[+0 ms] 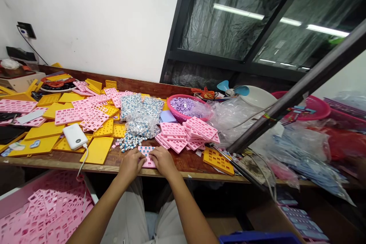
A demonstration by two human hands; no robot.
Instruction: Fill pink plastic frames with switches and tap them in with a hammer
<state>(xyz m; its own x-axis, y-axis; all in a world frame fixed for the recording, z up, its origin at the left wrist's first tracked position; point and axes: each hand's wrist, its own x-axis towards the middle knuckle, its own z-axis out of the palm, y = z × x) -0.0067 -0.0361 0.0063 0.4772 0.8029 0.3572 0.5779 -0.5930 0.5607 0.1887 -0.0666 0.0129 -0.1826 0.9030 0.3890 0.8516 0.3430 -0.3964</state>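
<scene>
A pink plastic panel (149, 163) with rows of square holes lies at the table's front edge. Small blue-and-white pieces sit in its upper rows. My left hand (132, 164) is closed at the panel's left edge, fingers curled and thumb on it. From the right, my right hand (162, 161) rests on the panel with bent fingers pressed together; whatever is under its fingertips is hidden. Just beyond the panel spreads a heap of loose blue-and-white pieces (130, 142), spilling from a clear bag (139, 125). Stacked pink panels (175, 137) lie to the right of it.
Yellow panels (98, 150) and pink panels cover the left side, with a white power bank (74, 136) and its cable. A pink basket (178, 115) holds purple pieces. A slanted metal pole (274, 103) crosses the right side. Below left stands a box (90, 188) of pink panels.
</scene>
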